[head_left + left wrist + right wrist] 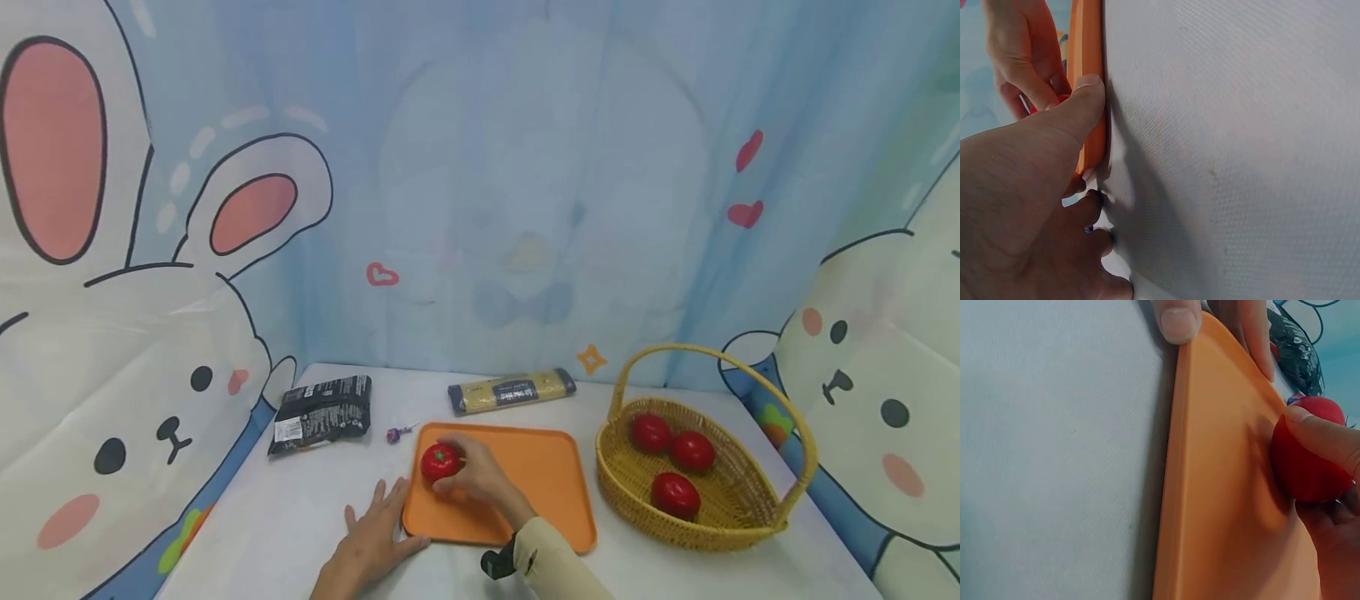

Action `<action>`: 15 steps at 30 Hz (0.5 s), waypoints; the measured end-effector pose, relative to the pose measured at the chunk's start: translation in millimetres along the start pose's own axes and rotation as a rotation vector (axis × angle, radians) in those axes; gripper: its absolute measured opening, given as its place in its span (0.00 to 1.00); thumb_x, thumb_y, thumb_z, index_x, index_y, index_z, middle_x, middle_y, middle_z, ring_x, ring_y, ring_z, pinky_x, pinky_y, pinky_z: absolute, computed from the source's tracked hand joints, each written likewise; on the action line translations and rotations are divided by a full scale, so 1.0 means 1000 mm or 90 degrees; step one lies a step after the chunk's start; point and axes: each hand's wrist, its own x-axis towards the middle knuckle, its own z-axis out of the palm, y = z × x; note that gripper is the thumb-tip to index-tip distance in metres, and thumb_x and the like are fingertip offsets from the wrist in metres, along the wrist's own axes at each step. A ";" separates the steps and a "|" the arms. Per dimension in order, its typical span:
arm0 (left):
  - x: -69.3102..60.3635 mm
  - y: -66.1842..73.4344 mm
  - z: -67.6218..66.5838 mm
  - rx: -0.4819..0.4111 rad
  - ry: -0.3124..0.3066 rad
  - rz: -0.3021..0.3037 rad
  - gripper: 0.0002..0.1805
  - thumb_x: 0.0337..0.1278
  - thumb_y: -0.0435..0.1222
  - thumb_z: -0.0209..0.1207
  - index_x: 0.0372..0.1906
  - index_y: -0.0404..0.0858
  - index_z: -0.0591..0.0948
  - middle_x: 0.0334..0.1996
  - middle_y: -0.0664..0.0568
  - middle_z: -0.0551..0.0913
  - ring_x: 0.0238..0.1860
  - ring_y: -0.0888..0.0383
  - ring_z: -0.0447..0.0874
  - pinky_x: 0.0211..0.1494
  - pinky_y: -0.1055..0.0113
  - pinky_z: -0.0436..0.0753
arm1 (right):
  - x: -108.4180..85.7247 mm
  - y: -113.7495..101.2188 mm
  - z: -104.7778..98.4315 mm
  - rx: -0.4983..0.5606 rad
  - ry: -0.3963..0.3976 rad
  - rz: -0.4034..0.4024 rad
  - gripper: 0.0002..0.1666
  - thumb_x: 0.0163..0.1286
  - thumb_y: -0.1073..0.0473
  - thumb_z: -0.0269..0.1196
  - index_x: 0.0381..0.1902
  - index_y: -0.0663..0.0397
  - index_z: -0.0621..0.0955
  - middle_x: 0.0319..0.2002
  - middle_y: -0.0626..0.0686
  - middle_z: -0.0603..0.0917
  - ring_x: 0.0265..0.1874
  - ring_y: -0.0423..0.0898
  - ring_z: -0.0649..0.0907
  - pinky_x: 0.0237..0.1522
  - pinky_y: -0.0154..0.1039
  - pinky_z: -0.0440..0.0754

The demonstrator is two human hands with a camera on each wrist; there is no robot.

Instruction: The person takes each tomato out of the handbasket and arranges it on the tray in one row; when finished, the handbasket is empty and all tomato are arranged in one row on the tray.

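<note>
My right hand (480,477) grips a red tomato (438,463) with a green stem end, over the left part of an orange tray (543,475). In the right wrist view the thumb presses the side of the tomato (1307,462), and its shadow falls on the tray. Whether it touches the tray bottom I cannot tell. My left hand (371,537) lies at the tray's near left corner with fingers spread. Its thumb (1088,94) touches the tray's edge in the left wrist view.
Right of the tray stands a yellow woven basket (637,512) with a tall handle, holding three red fruits (677,496). Behind the tray lies a pack of noodles (512,392). A black packet (322,414) and a small wrapped lollipop (395,434) lie at the back left.
</note>
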 end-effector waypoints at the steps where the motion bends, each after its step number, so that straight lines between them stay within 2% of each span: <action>1: -0.001 0.000 -0.001 -0.002 0.002 0.001 0.55 0.60 0.56 0.75 0.84 0.35 0.64 0.83 0.39 0.65 0.85 0.30 0.49 0.72 0.12 0.39 | 0.000 -0.001 0.000 0.000 -0.001 0.003 0.42 0.57 0.67 0.84 0.69 0.57 0.81 0.66 0.60 0.84 0.66 0.63 0.81 0.69 0.62 0.82; 6: -0.003 0.001 -0.002 -0.005 0.001 -0.004 0.55 0.60 0.56 0.75 0.84 0.36 0.64 0.83 0.40 0.64 0.85 0.30 0.49 0.73 0.12 0.38 | -0.001 -0.006 0.002 -0.028 -0.008 0.001 0.47 0.57 0.66 0.84 0.73 0.60 0.77 0.68 0.62 0.82 0.68 0.64 0.80 0.71 0.62 0.80; 9: -0.005 0.002 -0.003 -0.010 -0.003 -0.013 0.55 0.60 0.56 0.75 0.84 0.37 0.64 0.84 0.40 0.64 0.85 0.30 0.48 0.73 0.13 0.37 | -0.006 -0.013 -0.005 -0.066 -0.023 -0.016 0.50 0.57 0.63 0.84 0.75 0.61 0.74 0.72 0.64 0.79 0.71 0.65 0.79 0.71 0.62 0.80; 12: -0.005 0.002 -0.003 -0.018 -0.005 -0.019 0.55 0.59 0.55 0.76 0.84 0.37 0.64 0.84 0.40 0.63 0.85 0.30 0.48 0.74 0.13 0.36 | -0.016 -0.027 -0.026 -0.088 -0.055 -0.039 0.49 0.59 0.61 0.84 0.76 0.60 0.74 0.73 0.63 0.78 0.72 0.66 0.78 0.71 0.62 0.80; 15: -0.003 0.002 -0.001 -0.022 -0.011 -0.017 0.55 0.59 0.56 0.76 0.84 0.37 0.64 0.84 0.40 0.63 0.85 0.30 0.47 0.73 0.13 0.36 | -0.032 -0.045 -0.064 -0.106 -0.100 -0.098 0.44 0.61 0.60 0.83 0.73 0.60 0.78 0.69 0.62 0.82 0.69 0.65 0.81 0.69 0.61 0.82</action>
